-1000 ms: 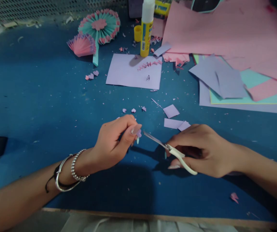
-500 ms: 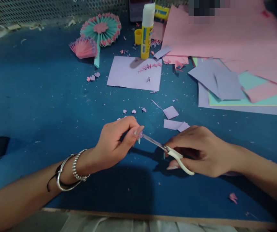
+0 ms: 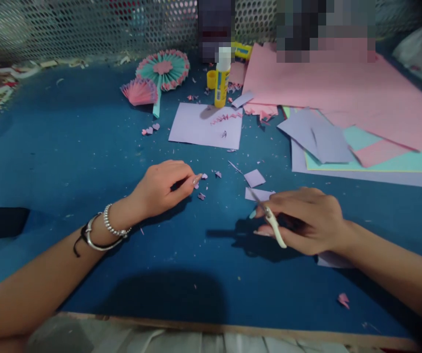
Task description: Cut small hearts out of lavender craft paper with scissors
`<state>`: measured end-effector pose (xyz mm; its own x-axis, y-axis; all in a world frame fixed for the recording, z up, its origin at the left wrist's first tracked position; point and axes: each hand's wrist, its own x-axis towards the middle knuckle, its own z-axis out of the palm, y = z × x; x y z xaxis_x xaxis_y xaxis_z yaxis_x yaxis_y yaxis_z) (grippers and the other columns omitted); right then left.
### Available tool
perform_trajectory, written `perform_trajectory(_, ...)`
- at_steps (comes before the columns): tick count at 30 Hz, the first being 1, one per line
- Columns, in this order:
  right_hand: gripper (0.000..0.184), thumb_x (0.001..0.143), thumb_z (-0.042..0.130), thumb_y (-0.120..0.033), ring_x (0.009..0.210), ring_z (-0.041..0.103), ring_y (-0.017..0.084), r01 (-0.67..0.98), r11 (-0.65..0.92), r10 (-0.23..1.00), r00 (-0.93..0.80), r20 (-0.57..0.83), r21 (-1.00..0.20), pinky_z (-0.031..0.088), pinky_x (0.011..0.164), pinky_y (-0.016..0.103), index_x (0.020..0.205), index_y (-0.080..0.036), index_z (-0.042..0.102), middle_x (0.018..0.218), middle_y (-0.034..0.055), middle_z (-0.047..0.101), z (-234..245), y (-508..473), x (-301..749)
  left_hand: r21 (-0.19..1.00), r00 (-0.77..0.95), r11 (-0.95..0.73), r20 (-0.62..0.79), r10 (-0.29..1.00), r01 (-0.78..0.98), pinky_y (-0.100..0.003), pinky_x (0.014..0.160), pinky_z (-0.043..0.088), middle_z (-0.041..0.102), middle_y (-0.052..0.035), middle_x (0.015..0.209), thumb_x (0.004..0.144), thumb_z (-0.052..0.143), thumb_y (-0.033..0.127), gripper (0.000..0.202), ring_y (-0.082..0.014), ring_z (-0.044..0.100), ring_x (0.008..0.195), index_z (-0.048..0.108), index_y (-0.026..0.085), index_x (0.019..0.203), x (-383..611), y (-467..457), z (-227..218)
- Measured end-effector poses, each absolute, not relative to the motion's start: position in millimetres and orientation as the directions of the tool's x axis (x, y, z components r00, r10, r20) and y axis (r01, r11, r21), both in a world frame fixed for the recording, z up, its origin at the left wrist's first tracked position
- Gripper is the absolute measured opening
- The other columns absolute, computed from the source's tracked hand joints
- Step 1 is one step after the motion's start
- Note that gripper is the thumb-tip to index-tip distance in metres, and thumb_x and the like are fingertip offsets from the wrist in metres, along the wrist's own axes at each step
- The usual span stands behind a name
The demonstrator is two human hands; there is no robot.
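Scissors (image 3: pixel 274 226), right of centre, now apart from left hand (image 3: pixel 168 189) | right hand (image 3: pixel 308 220) gripping them | left moved to lavender hearts (image 3: pixel 204 176) mid-frame, cannot tell if pinching one | snipping seems paused

A perforated panel (image 3: pixel 86 34) (greyish) edges the blue tabletop (image 3: pixel 67 147).

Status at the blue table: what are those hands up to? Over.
Right hand holds scissors above table. Left hand at small purple heart, grip unclear. Purple scrap between hands.
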<state>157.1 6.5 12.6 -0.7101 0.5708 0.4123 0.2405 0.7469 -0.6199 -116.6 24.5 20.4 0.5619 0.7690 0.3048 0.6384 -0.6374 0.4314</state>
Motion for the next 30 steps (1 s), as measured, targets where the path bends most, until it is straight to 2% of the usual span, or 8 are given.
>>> perform_trajectory(3, 0.007, 0.077, 0.06, -0.024, 0.04, 0.042, 0.007, 0.372, 0.699, 0.679, -0.615, 0.402, -0.611, 0.036, 0.043, 0.02, 0.081, -0.019, 0.059, 0.056, -0.0022, 0.06, 17, 10, 156, 0.329, 0.691, -0.722, 0.226, 0.686, 0.609, -0.026, 0.061, 0.037, 0.054, -0.001, 0.062, 0.09, 0.037, 0.024, 0.026, -0.0137, 0.048, 0.06, 0.052, 0.016, 0.07, -127, 34, 17)
perform_trajectory(6, 0.008, 0.079, 0.059, -0.026, 0.039, 0.041, 0.006, 0.474, 0.605, 0.779, -0.52, 0.35, -0.64, 0.035, 0.041, 0.019, 0.079, -0.019, 0.059, 0.055, -0.0027, 0.059, 18, 11, 155, 0.294, 0.729, -0.752, 0.208, 0.652, 0.59, -0.026, 0.065, 0.039, 0.056, -0.0028, 0.066, 0.092, 0.033, 0.026, 0.029, -0.0148, 0.049, 0.064, 0.053, 0.016, 0.074, -131, 38, 13)
perform_trajectory(9, 0.009, 0.079, 0.059, -0.028, 0.041, 0.046, 0.007, 0.502, 0.516, 0.847, -0.42, 0.327, -0.694, 0.037, 0.042, 0.02, 0.083, -0.02, 0.059, 0.057, -0.003, 0.06, 15, 11, 155, 0.251, 0.718, -0.745, 0.205, 0.665, 0.618, -0.027, 0.063, 0.039, 0.055, -0.0028, 0.065, 0.093, 0.03, 0.032, 0.035, -0.015, 0.048, 0.062, 0.053, 0.016, 0.071, -131, 38, 12)
perform_trajectory(12, 0.009, 0.079, 0.06, -0.028, 0.045, 0.051, 0.009, 0.465, 0.442, 0.893, -0.313, 0.324, -0.767, 0.04, 0.043, 0.02, 0.086, -0.021, 0.059, 0.057, -0.0035, 0.059, 11, 13, 154, 0.239, 0.637, -0.668, 0.201, 0.744, 0.705, -0.027, 0.061, 0.038, 0.053, -0.0026, 0.065, 0.093, 0.027, 0.034, 0.036, -0.0149, 0.047, 0.061, 0.05, 0.016, 0.072, -130, 37, 13)
perform_trajectory(16, 0.009, 0.08, 0.059, -0.027, 0.051, 0.056, 0.011, 0.412, 0.388, 0.918, -0.25, 0.307, -0.824, 0.043, 0.044, 0.022, 0.088, -0.022, 0.058, 0.058, -0.0025, 0.059, 9, 14, 153, 0.256, 0.522, -0.554, 0.186, 0.833, 0.792, -0.025, 0.06, 0.039, 0.053, -0.0023, 0.07, 0.093, 0.031, 0.031, 0.026, -0.0139, 0.049, 0.063, 0.049, 0.015, 0.083, -129, 35, 14)
perform_trajectory(25, 0.012, 0.08, 0.059, -0.03, 0.052, 0.058, 0.013, 0.473, 0.404, 0.914, -0.253, 0.318, -0.783, 0.043, 0.045, 0.023, 0.089, -0.022, 0.058, 0.061, -0.0015, 0.06, 8, 11, 153, 0.173, 0.646, -0.679, 0.212, 0.733, 0.714, -0.028, 0.071, 0.042, 0.059, -0.006, 0.08, 0.092, 0.033, 0.025, 0.025, -0.017, 0.052, 0.076, 0.054, 0.013, 0.089, -131, 32, 17)
perform_trajectory(28, 0.013, 0.08, 0.058, -0.031, 0.053, 0.058, 0.012, 0.488, 0.393, 0.919, -0.246, 0.309, -0.779, 0.042, 0.045, 0.022, 0.089, -0.022, 0.058, 0.063, -0.0012, 0.06, 7, 8, 154, 0.19, 0.62, -0.667, 0.256, 0.742, 0.72, -0.03, 0.075, 0.043, 0.06, -0.0067, 0.083, 0.092, 0.034, 0.025, 0.024, -0.0181, 0.052, 0.08, 0.055, 0.013, 0.09, -131, 29, 20)
perform_trajectory(30, 0.014, 0.08, 0.059, -0.031, 0.053, 0.058, 0.012, 0.491, 0.385, 0.922, -0.247, 0.299, -0.781, 0.041, 0.045, 0.022, 0.089, -0.021, 0.058, 0.063, -0.0009, 0.06, 7, 7, 154, 0.222, 0.616, -0.669, 0.265, 0.742, 0.71, -0.033, 0.081, 0.042, 0.061, -0.0073, 0.09, 0.09, 0.039, 0.031, 0.024, -0.0194, 0.052, 0.087, 0.055, 0.014, 0.095, -130, 27, 22)
